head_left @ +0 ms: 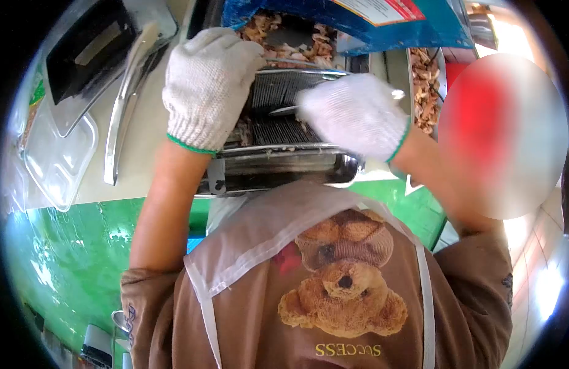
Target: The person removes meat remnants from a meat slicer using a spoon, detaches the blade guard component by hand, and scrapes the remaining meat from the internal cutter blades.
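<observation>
A white knit glove with a green cuff covers my left hand (210,89), whose fingers are curled at the upper left corner of a dark ridged rack (275,92); what they grip is hidden. My right hand (355,117), in the same kind of glove and slightly blurred, is closed around a thin metal tool (284,111) whose tip points left over the ridges. The rack lies across a metal tray (278,169). Small brown and pink meat pieces (321,46) lie behind the rack, partly under a blue bag (395,31).
Metal tongs (121,117) and a clear plastic tray (63,150) lie on the left, beside a black container (87,52). More meat pieces (425,89) fill a container on the right. A blurred oval covers the area at the far right.
</observation>
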`<state>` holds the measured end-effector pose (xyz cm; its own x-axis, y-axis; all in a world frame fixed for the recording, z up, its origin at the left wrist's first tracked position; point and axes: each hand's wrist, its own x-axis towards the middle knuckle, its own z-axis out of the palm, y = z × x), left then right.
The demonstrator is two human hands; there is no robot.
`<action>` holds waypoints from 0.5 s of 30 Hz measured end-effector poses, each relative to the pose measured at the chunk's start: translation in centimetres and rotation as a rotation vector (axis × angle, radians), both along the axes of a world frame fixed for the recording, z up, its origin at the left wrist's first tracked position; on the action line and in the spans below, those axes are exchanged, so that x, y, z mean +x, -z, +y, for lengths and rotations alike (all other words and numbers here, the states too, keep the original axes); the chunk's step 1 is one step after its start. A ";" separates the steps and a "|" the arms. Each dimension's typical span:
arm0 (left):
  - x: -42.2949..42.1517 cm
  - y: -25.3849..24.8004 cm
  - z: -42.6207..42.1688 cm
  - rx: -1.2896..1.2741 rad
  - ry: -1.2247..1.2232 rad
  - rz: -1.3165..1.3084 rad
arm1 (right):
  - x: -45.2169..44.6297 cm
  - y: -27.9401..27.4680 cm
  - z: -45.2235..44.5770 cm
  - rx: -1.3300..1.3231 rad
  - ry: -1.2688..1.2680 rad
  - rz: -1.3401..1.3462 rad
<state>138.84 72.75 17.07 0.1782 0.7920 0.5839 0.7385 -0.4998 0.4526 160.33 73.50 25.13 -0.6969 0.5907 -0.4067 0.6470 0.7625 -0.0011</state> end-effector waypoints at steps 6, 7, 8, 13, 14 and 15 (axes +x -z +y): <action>0.2 0.2 0.0 -0.008 -0.011 -0.003 | 2.2 -0.3 -0.2 0.089 -0.060 -0.193; 0.1 0.3 0.1 -0.002 -0.014 0.009 | 2.0 0.0 -0.4 0.069 -0.065 -0.206; 0.0 0.3 0.1 0.003 -0.004 0.012 | 1.7 0.3 -0.4 0.056 -0.075 -0.206; 0.2 0.2 -0.1 -0.010 -0.026 0.005 | 1.2 1.8 -0.1 0.051 -0.155 -0.187; 0.1 0.4 -0.1 -0.007 -0.034 0.024 | 1.1 1.9 0.0 0.061 -0.179 -0.151; 0.1 0.6 0.0 -0.004 -0.042 0.042 | 1.6 2.2 0.2 0.059 -0.189 -0.109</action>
